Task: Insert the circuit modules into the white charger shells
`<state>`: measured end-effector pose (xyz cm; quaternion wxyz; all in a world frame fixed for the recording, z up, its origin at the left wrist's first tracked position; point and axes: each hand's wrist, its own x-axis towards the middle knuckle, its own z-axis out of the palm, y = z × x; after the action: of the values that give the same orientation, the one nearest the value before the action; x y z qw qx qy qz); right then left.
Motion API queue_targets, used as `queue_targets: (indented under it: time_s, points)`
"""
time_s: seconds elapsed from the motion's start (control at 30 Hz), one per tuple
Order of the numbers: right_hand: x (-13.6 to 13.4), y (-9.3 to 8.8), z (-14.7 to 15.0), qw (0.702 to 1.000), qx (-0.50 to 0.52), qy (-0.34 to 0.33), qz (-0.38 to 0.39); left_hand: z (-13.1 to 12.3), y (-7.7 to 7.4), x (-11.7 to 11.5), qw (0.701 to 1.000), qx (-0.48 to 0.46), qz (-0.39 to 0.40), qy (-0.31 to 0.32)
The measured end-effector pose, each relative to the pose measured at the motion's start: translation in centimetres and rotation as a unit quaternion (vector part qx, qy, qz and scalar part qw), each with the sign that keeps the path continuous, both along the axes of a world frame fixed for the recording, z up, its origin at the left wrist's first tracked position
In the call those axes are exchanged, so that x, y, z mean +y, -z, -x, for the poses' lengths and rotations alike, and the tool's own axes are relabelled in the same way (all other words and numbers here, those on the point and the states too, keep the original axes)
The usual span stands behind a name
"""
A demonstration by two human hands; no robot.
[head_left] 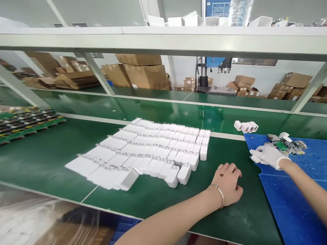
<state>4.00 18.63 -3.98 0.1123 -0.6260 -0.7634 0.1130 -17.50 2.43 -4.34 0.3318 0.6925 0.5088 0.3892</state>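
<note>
**Rows and rows of little white boxes, one bare hand, one gloved hand**

So closest in, down to the left of both hands, there's some blurry clear plastic (28, 217). The left hand (227, 183) is bare, bracelet (220, 193) on the wrist, palm down on the green table (245, 224). Fingers loosely bent, thumb out to the side, and I can't see anything in its grip.

The right hand (268, 156) has a white glove on and sits over the edge of a blue mat (296, 207). Fingers look partly bent; can't tell if it's got hold of anything.

The white boxes (158, 149) are spread out left of the left hand, just apart from it. Plain white, oblong, rounded corners, packed side by side in slanting rows with tiny bits poking up at the far ends. The ones nearest the hand sit slightly out of line.

Just beyond the glove there's a messy heap of circuit boards (286, 146), green and grey, and past that, to its left, a short row of small boxes (245, 127) with something coloured in the ends.

Way beyond both hands: a drill press (203, 81) and cardboard boxes (146, 75).
</note>
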Motion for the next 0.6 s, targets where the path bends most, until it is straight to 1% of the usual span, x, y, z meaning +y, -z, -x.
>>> queue_targets:
  time_s: [0.03,0.07,0.13,0.17,0.2,0.23,0.27,0.3,0.33,0.37,0.43,0.47,0.53,0.6]
  points:
    - [-0.5,0.8,-0.3,1.0,-0.002,-0.01,-0.017,0.2,-0.8,-0.7,0.999,0.024,-0.013,-0.039]
    - [-0.9,1.5,-0.6,0.999,0.005,-0.022,-0.039,0.6,-1.6,-1.4,0.993,0.059,-0.031,-0.094]
    - [-1.4,2.5,-1.4,0.995,0.042,-0.051,-0.081,1.7,-2.6,-2.8,0.965,0.142,-0.064,-0.21]
    - [-1.6,2.8,-1.8,0.992,0.071,-0.062,-0.09,2.5,-2.8,-3.5,0.943,0.182,-0.073,-0.269]
    - [-1.6,2.9,-2.1,0.989,0.099,-0.066,-0.088,3.4,-2.6,-4.1,0.915,0.218,-0.071,-0.332]
    - [-1.6,3.0,-2.4,0.987,0.121,-0.063,-0.08,4.3,-2.1,-4.6,0.884,0.247,-0.053,-0.393]
    - [-1.6,3.0,-2.6,0.986,0.134,-0.062,-0.074,5.1,-1.3,-5.0,0.857,0.266,-0.032,-0.441]
    - [-1.5,3.1,-2.7,0.985,0.139,-0.068,-0.07,5.9,-0.4,-5.2,0.836,0.275,-0.013,-0.475]
    - [-1.5,3.2,-2.6,0.985,0.132,-0.08,-0.072,6.6,0.6,-5.3,0.821,0.273,-0.002,-0.501]
    - [-1.4,3.5,-2.5,0.986,0.112,-0.097,-0.081,7.1,1.6,-5.3,0.819,0.26,0.005,-0.512]
    - [-1.2,4.1,-2.0,0.984,0.062,-0.132,-0.105,7.9,3.3,-5.0,0.837,0.214,0.021,-0.504]
    - [-1.1,4.5,-1.8,0.982,0.043,-0.143,-0.114,8.1,3.9,-4.8,0.843,0.194,0.028,-0.501]
    - [-0.9,5.0,-1.5,0.981,0.025,-0.149,-0.119,8.3,4.4,-4.5,0.84,0.181,0.032,-0.51]
    - [-0.9,5.2,-1.4,0.984,0.025,-0.143,-0.106,8.5,4.1,-4.3,0.824,0.204,0.027,-0.527]
